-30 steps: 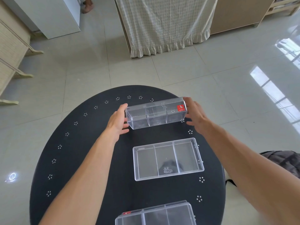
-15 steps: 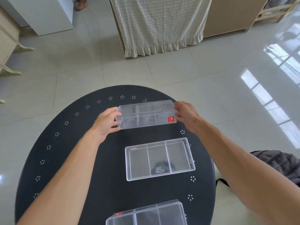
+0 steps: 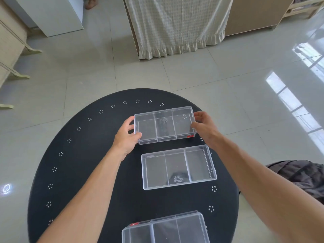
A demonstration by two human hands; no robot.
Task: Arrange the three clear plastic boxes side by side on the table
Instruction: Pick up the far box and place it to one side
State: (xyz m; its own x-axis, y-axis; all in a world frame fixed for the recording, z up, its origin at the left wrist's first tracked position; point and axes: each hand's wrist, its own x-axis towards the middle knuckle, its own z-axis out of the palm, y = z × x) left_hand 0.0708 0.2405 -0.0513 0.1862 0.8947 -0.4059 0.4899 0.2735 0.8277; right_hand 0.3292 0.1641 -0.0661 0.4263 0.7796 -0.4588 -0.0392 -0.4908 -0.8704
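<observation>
The far clear box [image 3: 165,125] was a shallow, see-through plastic tray split by 2 dividers into 3 compartments, with a small red label at its near right corner. It sat toward the far side of the round black table [image 3: 84,165], level or nearly so (whether it touched the tabletop could not be told). The left hand [image 3: 126,137] gripped its left end, thumb on the near corner, and the right hand [image 3: 204,128] clasped its right end, fingers curled over the far corner.

Just beside it, nearer the person, the middle clear box [image 3: 178,167] lay flat, also in 3 compartments, all empty. Well apart from that, the near clear box [image 3: 165,228] stood at the table's near edge, partly cut off by the frame, its 3 compartments empty too.
</observation>
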